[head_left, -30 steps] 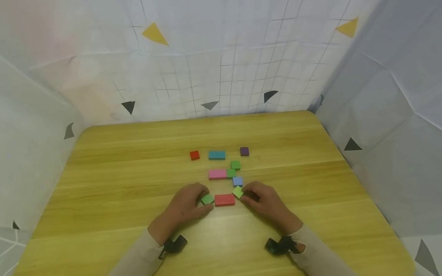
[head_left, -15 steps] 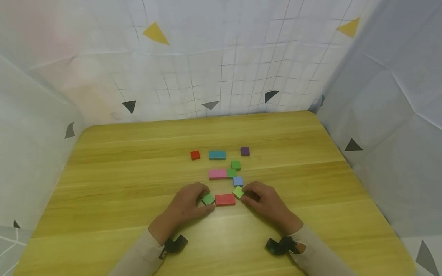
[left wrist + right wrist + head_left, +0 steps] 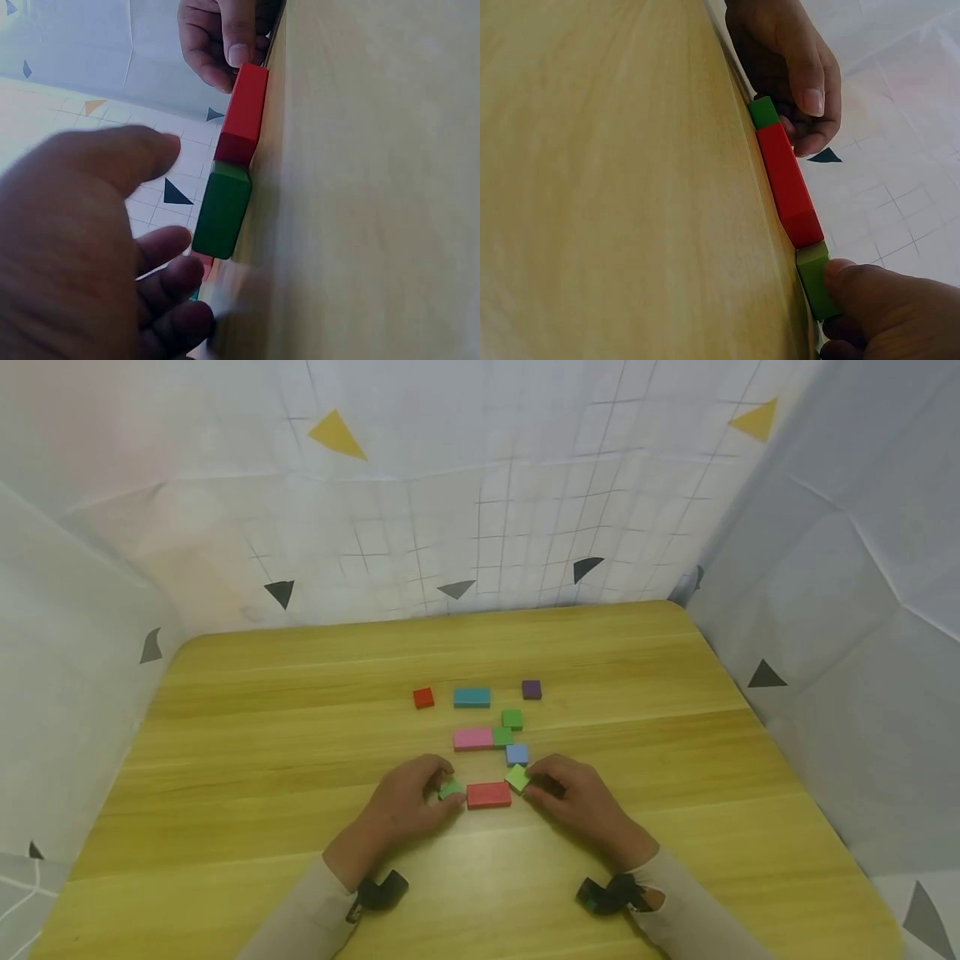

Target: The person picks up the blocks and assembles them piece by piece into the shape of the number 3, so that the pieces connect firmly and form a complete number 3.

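Note:
On the table lies a long red block [image 3: 488, 795], with a green block [image 3: 223, 211] against its left end and a light green block [image 3: 517, 778] turned cornerwise at its right end. My left hand [image 3: 412, 799] hovers around the green block; in the left wrist view its thumb [image 3: 154, 155] is lifted clear and a gap shows between them. My right hand [image 3: 581, 797] pinches the light green block, its thumb [image 3: 855, 285] pressing on it in the right wrist view. Those fingers are partly hidden behind the block.
Beyond the red block lie a light blue block [image 3: 517, 755], a pink block [image 3: 472, 739] touching a green square block [image 3: 502, 737], and another green block [image 3: 512, 719]. Farther back are a small red block [image 3: 423, 697], a teal block [image 3: 472, 697] and a purple block [image 3: 531, 689].
The thumb of my left hand has risen off the green block and now covers part of it from above. The right hand and the other blocks stay where they were.

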A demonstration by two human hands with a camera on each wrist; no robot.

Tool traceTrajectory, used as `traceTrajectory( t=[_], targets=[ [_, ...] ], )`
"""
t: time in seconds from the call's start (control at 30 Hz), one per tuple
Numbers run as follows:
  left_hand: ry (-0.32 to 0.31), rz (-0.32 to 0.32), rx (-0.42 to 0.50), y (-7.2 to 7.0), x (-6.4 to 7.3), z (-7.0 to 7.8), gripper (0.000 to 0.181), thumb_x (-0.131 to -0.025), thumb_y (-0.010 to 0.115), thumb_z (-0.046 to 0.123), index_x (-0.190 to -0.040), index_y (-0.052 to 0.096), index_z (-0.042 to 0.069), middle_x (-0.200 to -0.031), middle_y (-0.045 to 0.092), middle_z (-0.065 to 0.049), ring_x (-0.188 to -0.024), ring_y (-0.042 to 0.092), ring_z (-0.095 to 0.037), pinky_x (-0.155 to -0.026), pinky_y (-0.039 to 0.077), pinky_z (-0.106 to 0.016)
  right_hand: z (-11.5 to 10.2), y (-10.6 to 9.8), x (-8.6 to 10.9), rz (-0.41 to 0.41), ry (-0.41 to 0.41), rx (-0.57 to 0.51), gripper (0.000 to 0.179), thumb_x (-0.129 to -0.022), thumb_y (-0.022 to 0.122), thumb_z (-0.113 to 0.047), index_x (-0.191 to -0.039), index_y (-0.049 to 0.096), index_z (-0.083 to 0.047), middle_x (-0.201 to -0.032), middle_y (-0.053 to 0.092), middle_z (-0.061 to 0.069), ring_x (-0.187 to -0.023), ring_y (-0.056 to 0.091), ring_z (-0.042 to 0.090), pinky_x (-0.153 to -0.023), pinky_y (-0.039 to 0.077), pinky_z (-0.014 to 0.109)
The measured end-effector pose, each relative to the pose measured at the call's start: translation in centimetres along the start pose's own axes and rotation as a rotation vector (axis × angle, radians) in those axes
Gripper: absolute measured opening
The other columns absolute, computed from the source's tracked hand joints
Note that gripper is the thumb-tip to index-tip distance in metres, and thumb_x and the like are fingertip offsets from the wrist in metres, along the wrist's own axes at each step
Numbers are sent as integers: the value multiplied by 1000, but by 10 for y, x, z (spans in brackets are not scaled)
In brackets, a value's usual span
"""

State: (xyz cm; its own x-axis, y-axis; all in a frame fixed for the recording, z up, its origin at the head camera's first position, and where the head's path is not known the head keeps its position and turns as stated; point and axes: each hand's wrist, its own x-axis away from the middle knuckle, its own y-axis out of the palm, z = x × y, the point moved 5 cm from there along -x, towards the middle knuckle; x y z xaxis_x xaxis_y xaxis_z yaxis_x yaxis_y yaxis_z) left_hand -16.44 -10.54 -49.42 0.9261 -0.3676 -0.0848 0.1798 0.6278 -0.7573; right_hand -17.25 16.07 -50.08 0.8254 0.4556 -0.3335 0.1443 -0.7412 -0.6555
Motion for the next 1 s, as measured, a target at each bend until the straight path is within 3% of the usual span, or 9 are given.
traceTrajectory(
  t=[0.13, 0.3, 0.47, 0.63, 1.0],
  targets=[
    [-5, 15, -25, 0, -2, -2, 42, -87, 70, 52, -115, 64, 21, -95, 60, 13, -86, 53, -5, -78, 51, -29, -1, 0, 0, 0, 0, -2, 26, -87, 78, -23, -111, 70, -15, -97, 66, -11, -80, 58, 4, -69, 53, 24],
    [-27, 41, 12, -2, -6, -5, 43, -88, 68, 54, -115, 65, 21, -98, 63, 12, -88, 56, -5, -80, 52, -31, -1, 0, 0, 2, -11, 1, 27, -87, 78, -23, -111, 70, -14, -98, 67, -9, -80, 59, 4, -69, 53, 24],
    [-24, 82, 16, -6, -15, -8, 41, -91, 66, 53, -115, 66, 20, -95, 64, 11, -82, 56, -6, -71, 51, -28, -1, 0, -1, 5, -12, 5, 28, -87, 78, -23, -112, 70, -14, -98, 67, -9, -80, 59, 3, -69, 53, 23],
    [-21, 120, 2, -11, -25, -12, 36, -89, 71, 46, -113, 67, 19, -92, 63, 10, -77, 54, -8, -66, 48, -27, -2, -1, -1, 6, -9, -1, 28, -87, 78, -23, -112, 70, -14, -98, 67, -9, -80, 59, 4, -69, 53, 24],
    [-11, 117, -27, -10, -34, -17, 38, -87, 73, 45, -113, 68, 18, -94, 63, 8, -81, 54, -10, -70, 48, -30, -1, -1, -1, 4, -16, 5, 27, -87, 78, -21, -112, 70, -14, -96, 65, -10, -79, 57, 4, -68, 52, 24]
  ],
)
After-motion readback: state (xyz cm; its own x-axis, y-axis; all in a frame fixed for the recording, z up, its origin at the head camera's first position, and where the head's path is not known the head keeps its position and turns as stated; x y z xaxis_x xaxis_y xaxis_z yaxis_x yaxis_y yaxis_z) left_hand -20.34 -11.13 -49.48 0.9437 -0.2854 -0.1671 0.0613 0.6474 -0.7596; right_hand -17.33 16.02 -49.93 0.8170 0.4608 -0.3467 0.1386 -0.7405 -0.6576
